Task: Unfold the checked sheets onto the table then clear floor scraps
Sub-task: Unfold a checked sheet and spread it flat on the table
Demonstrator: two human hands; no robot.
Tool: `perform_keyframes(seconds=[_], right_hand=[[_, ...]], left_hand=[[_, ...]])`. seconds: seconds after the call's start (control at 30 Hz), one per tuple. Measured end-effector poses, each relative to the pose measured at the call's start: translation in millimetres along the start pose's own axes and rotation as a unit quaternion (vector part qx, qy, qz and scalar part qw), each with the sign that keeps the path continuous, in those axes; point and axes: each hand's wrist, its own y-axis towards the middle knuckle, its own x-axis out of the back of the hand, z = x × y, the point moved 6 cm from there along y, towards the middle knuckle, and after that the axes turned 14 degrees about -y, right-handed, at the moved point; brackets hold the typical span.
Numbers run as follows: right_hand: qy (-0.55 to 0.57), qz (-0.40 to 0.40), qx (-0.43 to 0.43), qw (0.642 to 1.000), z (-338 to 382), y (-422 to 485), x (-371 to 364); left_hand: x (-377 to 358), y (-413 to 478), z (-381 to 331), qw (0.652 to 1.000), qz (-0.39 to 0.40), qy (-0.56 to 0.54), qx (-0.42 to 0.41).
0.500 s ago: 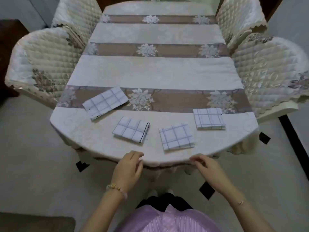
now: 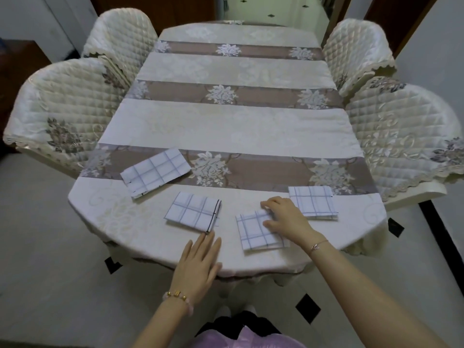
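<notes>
Several folded white sheets with a blue check lie along the near end of the table. The far-left sheet is the longest, and a second sheet lies to its right. My left hand rests flat on the cloth with straight fingers, its fingertips at that second sheet's near corner. My right hand lies on the third sheet, with fingers curled over its upper right edge and the thumb on top, pinching it. A fourth sheet lies just right of that hand.
Quilted cream chairs flank the table, two on the left and two on the right. Dark diamond shapes dot the pale floor near my feet and at the table's sides.
Both hands moved up from the table's near edge onto the cloth. The right hand now pinches the third sheet. The left hand has flattened beside the second sheet.
</notes>
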Motion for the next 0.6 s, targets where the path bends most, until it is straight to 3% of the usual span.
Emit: perform_keyframes(seconds=[0.2,0.3,0.47,0.6], right_hand=[[-0.022,-0.038,-0.054,0.998,0,-1,3],[0.082,-0.045,-0.106,0.990,-6,-9,8],[0.340,-0.062,-0.177,0.921,-24,-42,16],[0.471,-0.071,-0.199,0.856,-23,-70,19]], left_hand=[[-4,-2,2,0.999,0.026,-0.028,0.022],[-6,-1,3,0.999,0.029,-0.031,0.024],[-6,-2,2,0.999,0.002,-0.036,0.016],[2,0,-8,0.996,-0.062,-0.042,-0.038]])
